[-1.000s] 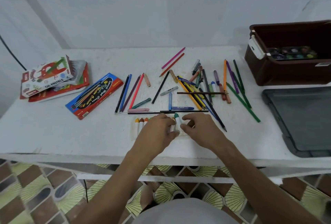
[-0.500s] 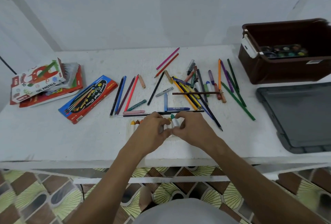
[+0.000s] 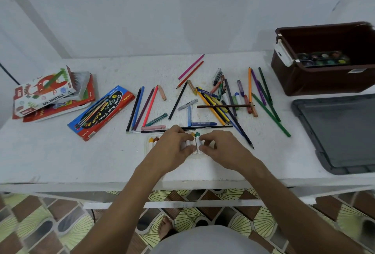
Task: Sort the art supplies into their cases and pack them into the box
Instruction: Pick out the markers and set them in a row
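Step in hand, by judgement: seating oil pastels into the clear shallow plastic tray [image 3: 146,146] at the near edge of the white painted desk [image 3: 60,156]. Left hand [image 3: 172,148] laid over the middle of the tray, fingers curled down on the white-wrapped pastels there, pressing rather than lifting. Right hand [image 3: 218,149] just beside it, thumb and forefinger pinching the green-tipped white-wrapped oil pastel [image 3: 197,142], upright in the row with tip pointing away. Both grips clenched on pastels, so neither released. Seen at the tray's left end: a yellow-tipped pastel [image 3: 151,142] and a brown-tipped one beside it; the slots under the hands hidden, so count of filled places not possible to tell. Well behind the tray, scattered loose colour pencils and markers [image 3: 223,101], unsorted. Further left, the blue and red flat cardboard pencil case [image 3: 101,111] and the white printed oil pastels carton [image 3: 44,91] on a red pack. At far right, the dark brown plastic box [image 3: 324,75], with a round-pan paint set [image 3: 322,59] already inside, and the grey flat lid [image 3: 345,132] lying in front of it. Next move, probably: pushing the green pastel flat into its groove, then reaching to the pile for another short pastel. Called for there: a light pinch, and care not to disturb the seated row.
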The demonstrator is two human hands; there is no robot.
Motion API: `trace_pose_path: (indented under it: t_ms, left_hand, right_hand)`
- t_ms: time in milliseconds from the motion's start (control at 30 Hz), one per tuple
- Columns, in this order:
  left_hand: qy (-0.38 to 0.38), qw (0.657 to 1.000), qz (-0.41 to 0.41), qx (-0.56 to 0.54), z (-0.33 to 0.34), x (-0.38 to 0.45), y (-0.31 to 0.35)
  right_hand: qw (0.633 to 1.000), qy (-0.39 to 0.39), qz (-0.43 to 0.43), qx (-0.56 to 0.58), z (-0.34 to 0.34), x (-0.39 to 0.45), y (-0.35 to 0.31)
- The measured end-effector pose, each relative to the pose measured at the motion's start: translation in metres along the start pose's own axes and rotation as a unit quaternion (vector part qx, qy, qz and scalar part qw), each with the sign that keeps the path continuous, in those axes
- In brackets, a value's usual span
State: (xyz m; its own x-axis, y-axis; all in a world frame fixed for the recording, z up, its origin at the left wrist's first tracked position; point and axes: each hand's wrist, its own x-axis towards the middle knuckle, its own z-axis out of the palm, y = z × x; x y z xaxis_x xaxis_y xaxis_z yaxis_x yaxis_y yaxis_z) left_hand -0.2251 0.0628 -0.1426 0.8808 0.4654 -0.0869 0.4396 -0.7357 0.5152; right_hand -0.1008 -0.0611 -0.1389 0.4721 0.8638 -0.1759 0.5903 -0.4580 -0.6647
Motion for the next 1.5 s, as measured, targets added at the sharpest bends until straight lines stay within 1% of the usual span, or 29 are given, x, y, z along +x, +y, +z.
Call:
trace_pose_path:
  t_ms: [167,433,633,700,800,900,1033,1167,1267,1400,1500]
  left_hand:
    - [-0.004,1.000,-0.005,-0.007,-0.001,0.000,0.001]
    - [-0.015,0.999,-0.007,0.028,-0.001,0.006,0.007]
    - [-0.044,0.999,-0.004,-0.030,-0.017,0.011,0.002]
    - [-0.026,0.999,-0.004,-0.041,-0.024,0.019,0.003]
    - [0.003,0.999,-0.004,-0.054,-0.032,0.044,0.009]
    - [0.026,0.999,0.004,-0.042,-0.034,0.079,0.019]
    - [0.031,0.999,0.005,-0.016,-0.029,0.130,0.036]
    - [0.017,1.000,-0.010,0.017,-0.017,0.166,0.055]
    - [-0.006,1.000,-0.022,0.016,-0.007,0.183,0.067]
    - [-0.013,0.998,-0.054,0.020,0.004,0.194,0.074]
    - [-0.015,0.997,-0.076,0.031,0.010,0.195,0.076]
  right_hand:
    - [1.000,-0.015,-0.015,-0.020,-0.003,0.003,0.003]
    - [0.999,-0.035,-0.013,0.013,-0.008,0.005,0.006]
    - [0.999,-0.016,-0.019,0.046,-0.014,0.006,0.009]
    - [0.998,0.008,-0.012,0.054,-0.024,0.009,0.013]
    - [0.996,0.071,0.008,0.053,-0.045,0.022,0.024]
    - [0.990,0.135,0.026,0.038,-0.068,0.041,0.039]
    - [0.979,0.192,0.071,-0.001,-0.092,0.064,0.059]
    - [0.975,0.188,0.117,-0.033,-0.094,0.087,0.073]
    - [0.972,0.178,0.146,-0.041,-0.090,0.098,0.078]
    - [0.970,0.162,0.172,-0.055,-0.089,0.103,0.080]
    - [0.970,0.140,0.195,-0.043,-0.093,0.104,0.082]
